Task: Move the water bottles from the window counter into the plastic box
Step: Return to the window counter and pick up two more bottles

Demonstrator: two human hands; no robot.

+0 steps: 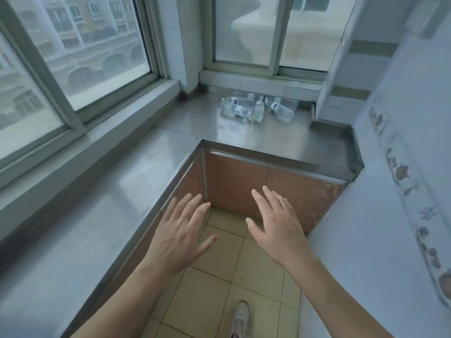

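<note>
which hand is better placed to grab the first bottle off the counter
Right, though only slightly. The bottles lie ahead and to the right, more in line with the right hand than the left hand. Both are open, empty and well short.

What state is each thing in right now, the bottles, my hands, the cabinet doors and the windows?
water bottles: lying in a cluster on the steel counter
left hand: open, empty, fingers spread
right hand: open, empty
cabinet doors: closed
windows: closed
</note>
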